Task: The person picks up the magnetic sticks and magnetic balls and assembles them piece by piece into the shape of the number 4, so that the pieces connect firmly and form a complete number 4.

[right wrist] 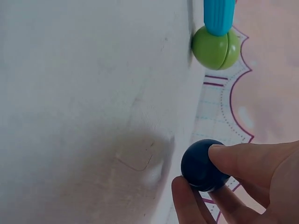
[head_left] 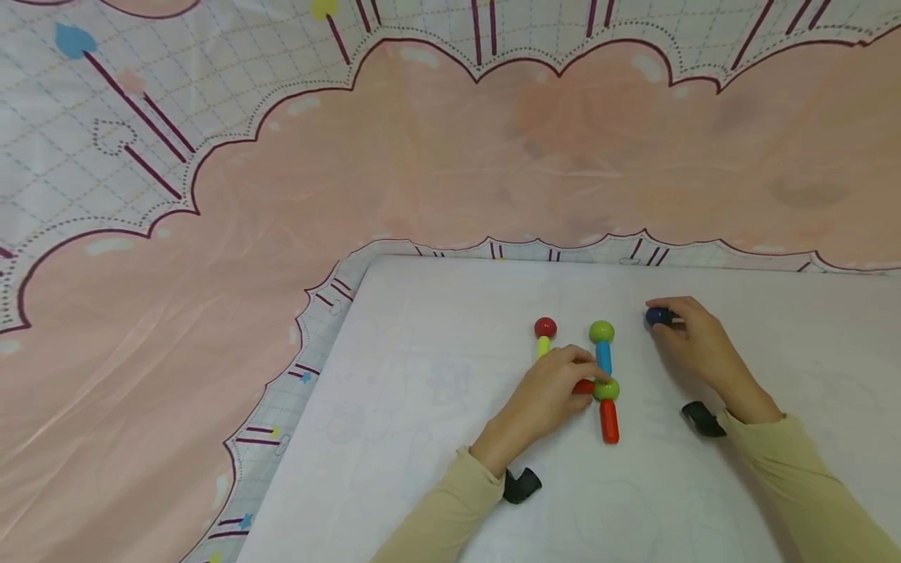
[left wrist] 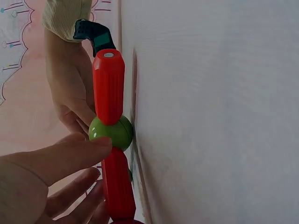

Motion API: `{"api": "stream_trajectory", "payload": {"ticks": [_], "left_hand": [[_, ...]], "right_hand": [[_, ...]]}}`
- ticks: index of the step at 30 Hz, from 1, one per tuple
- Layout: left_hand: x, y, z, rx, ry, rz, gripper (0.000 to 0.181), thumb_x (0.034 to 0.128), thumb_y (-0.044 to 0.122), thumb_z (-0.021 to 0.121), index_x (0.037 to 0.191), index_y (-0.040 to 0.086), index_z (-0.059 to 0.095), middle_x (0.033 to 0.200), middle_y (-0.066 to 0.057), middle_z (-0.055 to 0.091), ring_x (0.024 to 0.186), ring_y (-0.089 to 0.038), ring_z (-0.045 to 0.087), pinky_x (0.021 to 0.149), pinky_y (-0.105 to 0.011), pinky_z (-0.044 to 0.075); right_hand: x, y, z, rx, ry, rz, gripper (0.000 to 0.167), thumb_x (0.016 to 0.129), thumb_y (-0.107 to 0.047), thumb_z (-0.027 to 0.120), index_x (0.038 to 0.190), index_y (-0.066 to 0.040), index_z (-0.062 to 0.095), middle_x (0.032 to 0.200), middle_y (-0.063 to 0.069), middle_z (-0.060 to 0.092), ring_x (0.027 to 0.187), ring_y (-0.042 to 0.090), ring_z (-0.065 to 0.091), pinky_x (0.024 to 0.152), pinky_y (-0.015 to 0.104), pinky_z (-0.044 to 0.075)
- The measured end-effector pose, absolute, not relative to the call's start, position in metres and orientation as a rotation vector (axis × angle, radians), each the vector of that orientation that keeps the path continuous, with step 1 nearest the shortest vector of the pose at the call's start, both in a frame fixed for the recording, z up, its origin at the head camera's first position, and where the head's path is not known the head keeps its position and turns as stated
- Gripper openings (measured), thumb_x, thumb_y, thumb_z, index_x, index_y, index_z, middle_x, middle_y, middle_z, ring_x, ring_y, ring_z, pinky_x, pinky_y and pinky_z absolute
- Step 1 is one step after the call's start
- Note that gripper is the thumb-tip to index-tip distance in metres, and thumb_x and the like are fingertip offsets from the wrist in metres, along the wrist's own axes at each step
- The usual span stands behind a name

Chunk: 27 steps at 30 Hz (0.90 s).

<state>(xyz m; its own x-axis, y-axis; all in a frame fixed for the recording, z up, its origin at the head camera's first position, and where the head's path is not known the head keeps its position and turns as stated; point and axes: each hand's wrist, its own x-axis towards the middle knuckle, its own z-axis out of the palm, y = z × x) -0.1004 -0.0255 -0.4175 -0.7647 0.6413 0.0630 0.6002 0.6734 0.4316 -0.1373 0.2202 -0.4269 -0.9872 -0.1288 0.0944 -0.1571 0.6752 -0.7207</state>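
In the head view, my left hand [head_left: 538, 395] lies over a joined figure of coloured balls and rods on the white board. Its fingers pinch a green ball [left wrist: 112, 133], which has a red rod [left wrist: 109, 86] on one side and another red rod [left wrist: 117, 186] opposite. A blue rod [head_left: 603, 356] links this ball to a second green ball [head_left: 601, 331]. Farther left, a red ball [head_left: 545, 328] tops a yellow-green rod [head_left: 543, 346], partly hidden by my hand. Off to the right, my right hand [head_left: 697, 344] holds a dark blue ball [right wrist: 203, 164] between thumb and fingers, apart from the figure.
The white board [head_left: 408, 313] fills the lower part of the head view. Around it spreads a peach and white patterned cloth [head_left: 450, 156]. Black straps sit near both wrists, one by the left sleeve [head_left: 522, 485] and one by the right [head_left: 702, 420].
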Motion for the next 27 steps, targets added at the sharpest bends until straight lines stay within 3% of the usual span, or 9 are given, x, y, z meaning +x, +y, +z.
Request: {"api": "stream_trajectory", "payload": {"ticks": [9,17,18,21,24,27], "left_hand": [[-0.098,-0.019,-0.415,1.206,2.746,0.398,0.034,0.0889,0.026,0.076,0.122,0.031,0.07,0.143,-0.001,0.051,0.137,-0.016,0.042,0.111,-0.023,0.036],[-0.094,-0.017,-0.417,1.174,2.722,0.355,0.032,0.0916,0.026,0.072,0.123,0.034,0.07,0.154,-0.004,0.039,0.143,-0.02,0.035,0.114,-0.026,0.035],[-0.094,-0.017,-0.417,1.168,2.719,0.361,0.031,0.0919,0.026,0.071,0.122,0.035,0.07,0.154,-0.004,0.039,0.143,-0.02,0.035,0.114,-0.027,0.036],[-0.093,-0.016,-0.418,1.165,2.716,0.361,0.03,0.0923,0.029,0.07,0.121,0.035,0.07,0.155,-0.004,0.038,0.144,-0.02,0.035,0.113,-0.029,0.037],[-0.093,-0.015,-0.419,1.175,2.717,0.355,0.029,0.0919,0.032,0.069,0.12,0.035,0.071,0.155,-0.004,0.038,0.143,-0.02,0.035,0.113,-0.03,0.037],[-0.093,-0.014,-0.42,1.189,2.722,0.349,0.028,0.0913,0.034,0.07,0.119,0.035,0.071,0.155,-0.005,0.038,0.142,-0.021,0.036,0.112,-0.028,0.038]], "right_hand": [[-0.129,0.22,-0.427,0.328,-2.794,1.186,0.037,0.09,0.011,0.061,0.126,0.014,0.054,0.125,0.036,0.051,0.113,0.052,0.053,0.089,0.06,0.048],[-0.119,0.22,-0.427,0.399,-2.781,1.195,0.038,0.088,0.01,0.065,0.125,0.011,0.056,0.121,0.032,0.054,0.109,0.049,0.056,0.087,0.054,0.048],[-0.117,0.22,-0.427,0.417,-2.773,1.195,0.038,0.087,0.011,0.066,0.124,0.011,0.056,0.12,0.031,0.055,0.109,0.048,0.057,0.086,0.051,0.049],[-0.113,0.221,-0.428,0.463,-2.743,1.203,0.038,0.085,0.013,0.067,0.122,0.01,0.058,0.118,0.029,0.057,0.106,0.044,0.058,0.085,0.024,0.055],[-0.11,0.222,-0.429,0.486,-2.734,1.207,0.038,0.085,0.013,0.068,0.121,0.009,0.06,0.117,0.027,0.057,0.104,0.043,0.059,0.081,-0.001,0.042],[-0.107,0.223,-0.43,0.501,-2.745,1.206,0.038,0.084,0.012,0.07,0.121,0.008,0.06,0.117,0.026,0.058,0.102,0.043,0.061,0.081,0.001,0.043]]}}
